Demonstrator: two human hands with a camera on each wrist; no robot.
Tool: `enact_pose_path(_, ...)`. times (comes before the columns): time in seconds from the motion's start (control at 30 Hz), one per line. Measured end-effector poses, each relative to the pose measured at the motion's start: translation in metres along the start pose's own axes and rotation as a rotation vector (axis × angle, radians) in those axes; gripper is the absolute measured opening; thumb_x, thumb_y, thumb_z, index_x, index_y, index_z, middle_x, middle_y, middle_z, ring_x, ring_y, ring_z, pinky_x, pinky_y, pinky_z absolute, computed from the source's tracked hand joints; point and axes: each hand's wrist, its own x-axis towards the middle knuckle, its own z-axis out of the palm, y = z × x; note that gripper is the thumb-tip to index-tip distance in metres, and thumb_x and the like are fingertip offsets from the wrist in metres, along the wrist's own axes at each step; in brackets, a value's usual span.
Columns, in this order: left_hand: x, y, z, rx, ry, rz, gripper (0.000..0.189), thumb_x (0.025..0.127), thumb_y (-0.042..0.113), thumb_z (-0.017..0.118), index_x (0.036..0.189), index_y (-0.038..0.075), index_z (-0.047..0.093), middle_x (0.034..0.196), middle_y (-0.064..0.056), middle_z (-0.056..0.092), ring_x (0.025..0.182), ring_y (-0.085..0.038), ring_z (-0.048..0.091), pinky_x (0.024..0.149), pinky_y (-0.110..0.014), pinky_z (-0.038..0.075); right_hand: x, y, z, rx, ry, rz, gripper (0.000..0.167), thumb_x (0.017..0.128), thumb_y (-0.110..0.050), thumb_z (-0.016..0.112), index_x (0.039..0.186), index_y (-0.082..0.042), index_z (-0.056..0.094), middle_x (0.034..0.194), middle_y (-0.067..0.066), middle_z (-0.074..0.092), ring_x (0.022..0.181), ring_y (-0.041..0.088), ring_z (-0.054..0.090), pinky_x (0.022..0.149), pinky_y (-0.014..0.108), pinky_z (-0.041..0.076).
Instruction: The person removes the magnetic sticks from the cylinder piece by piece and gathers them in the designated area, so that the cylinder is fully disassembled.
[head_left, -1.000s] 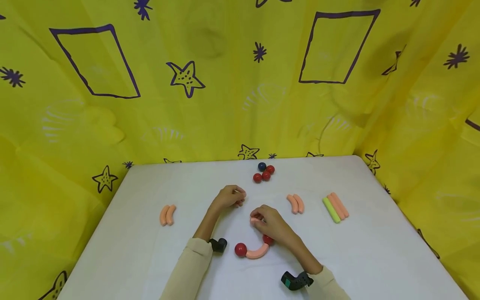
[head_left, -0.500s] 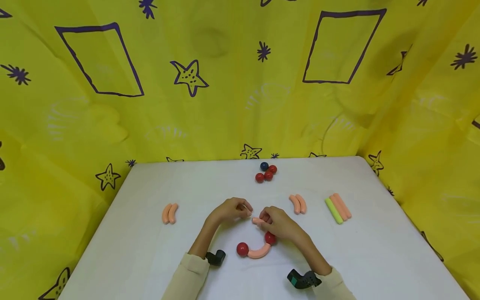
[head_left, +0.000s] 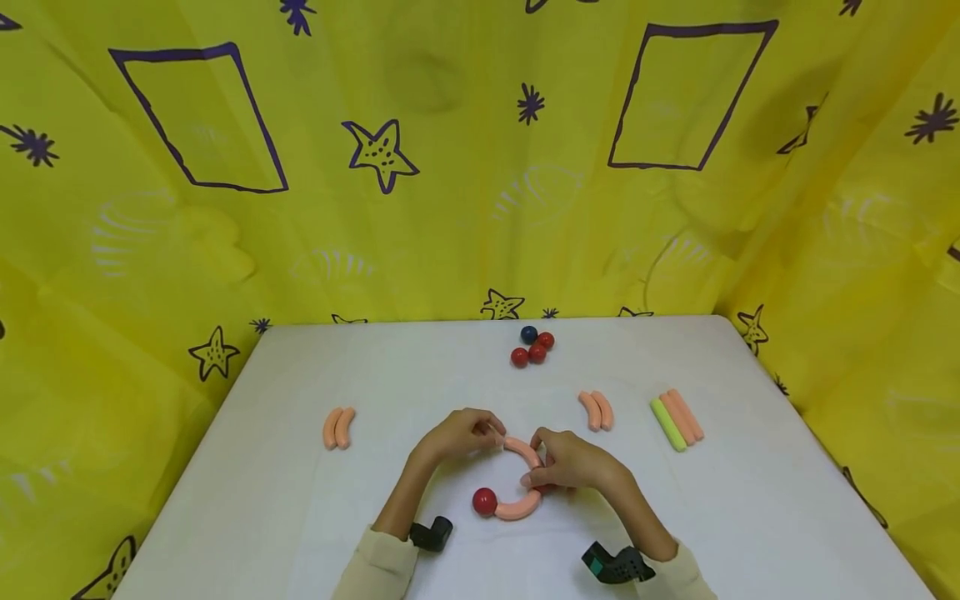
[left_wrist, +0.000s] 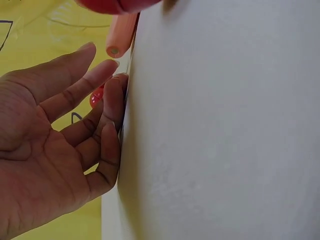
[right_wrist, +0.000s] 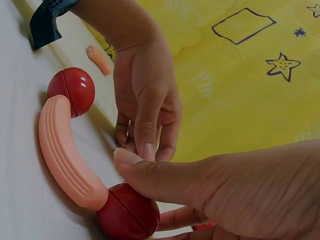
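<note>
My right hand (head_left: 570, 462) pinches a red ball (right_wrist: 127, 212) between thumb and fingers. From this ball one curved pink rod (head_left: 517, 507) runs to a second red ball (head_left: 484, 502). Another curved pink rod (head_left: 522, 450) arches from the pinched ball toward my left hand (head_left: 467, 433), making an open C with the first. In the left wrist view the fingers of my left hand are loosely bent by the table, palm bare. The free end of the upper rod (left_wrist: 120, 40) sits just past its index fingertip. The right hand covers most of the pinched ball in the head view.
Two curved rods (head_left: 339, 428) lie at the left and another pair (head_left: 596, 411) to the right. Farther right are straight pink rods (head_left: 681, 415) beside a green one (head_left: 668, 423). Several red balls (head_left: 537, 354) and a dark blue ball (head_left: 528, 334) sit at the back.
My right hand has brought the upper rod down to the ball and shifted its pinch from rod to ball. The left hand has come down toward the rod's free end.
</note>
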Motion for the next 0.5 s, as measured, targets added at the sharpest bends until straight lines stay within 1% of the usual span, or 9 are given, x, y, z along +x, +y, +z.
enact_pose_path(0.13, -0.002, 0.000, 0.003, 0.002, 0.011, 0.001, 0.015, 0.090, 0.010, 0.064, 0.103, 0.008, 0.071, 0.088, -0.003, 0.067, 0.079, -0.010, 0.054, 0.071, -0.023, 0.043, 0.001, 0.001, 0.001, 0.014, 0.014, -0.030, 0.042, 0.084, -0.025, 0.077, 0.113, -0.001, 0.057, 0.060, -0.003, 0.051, 0.045, 0.007, 0.044, 0.045, 0.019, 0.035)
enact_pose_path(0.23, -0.003, -0.001, 0.005, 0.001, 0.027, -0.010, 0.015, 0.089, 0.011, 0.065, 0.102, 0.008, 0.071, 0.086, -0.002, 0.067, 0.078, -0.011, 0.053, 0.070, -0.024, 0.043, 0.004, 0.001, 0.002, 0.002, 0.042, -0.057, 0.042, 0.085, -0.021, 0.076, 0.116, 0.000, 0.059, 0.062, -0.002, 0.052, 0.047, 0.007, 0.044, 0.046, 0.019, 0.034)
enact_pose_path(0.4, -0.006, -0.001, 0.006, -0.010, 0.061, -0.041, 0.012, 0.088, 0.012, 0.067, 0.098, 0.007, 0.071, 0.082, -0.002, 0.064, 0.073, -0.012, 0.053, 0.065, -0.024, 0.043, 0.009, 0.004, 0.004, -0.072, 0.116, -0.095, 0.039, 0.084, -0.019, 0.076, 0.115, 0.000, 0.061, 0.070, -0.001, 0.054, 0.057, 0.008, 0.047, 0.050, 0.019, 0.036)
enact_pose_path(0.5, -0.007, 0.000, 0.006, 0.007, 0.096, -0.062, 0.010, 0.087, 0.013, 0.068, 0.094, 0.006, 0.070, 0.079, -0.002, 0.063, 0.071, -0.012, 0.052, 0.063, -0.024, 0.043, 0.012, 0.004, 0.005, -0.118, 0.172, -0.108, 0.034, 0.084, -0.017, 0.076, 0.111, 0.000, 0.063, 0.075, -0.001, 0.056, 0.066, 0.010, 0.049, 0.057, 0.020, 0.039)
